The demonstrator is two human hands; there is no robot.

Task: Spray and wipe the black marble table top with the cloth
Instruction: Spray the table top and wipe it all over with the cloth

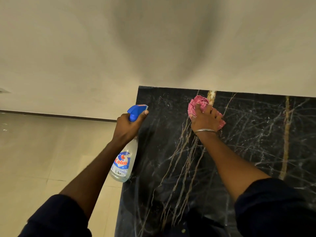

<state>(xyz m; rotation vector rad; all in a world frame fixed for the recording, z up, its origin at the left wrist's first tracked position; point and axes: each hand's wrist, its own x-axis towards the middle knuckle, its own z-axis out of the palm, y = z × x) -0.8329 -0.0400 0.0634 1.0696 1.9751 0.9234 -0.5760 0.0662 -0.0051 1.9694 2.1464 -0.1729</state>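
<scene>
A big cream wall stands behind everything. The shiny black marble table top with thin white and gold lines sits right against it, and a pale tiled floor lies to its left. The left hand is wrapped tight around the neck of a clear plastic spray bottle with a blue top, held beside the table's left edge. The right hand, fingers spread, presses a small crumpled pink cloth flat on the table near the wall. A thin silver bangle rings that wrist.
</scene>
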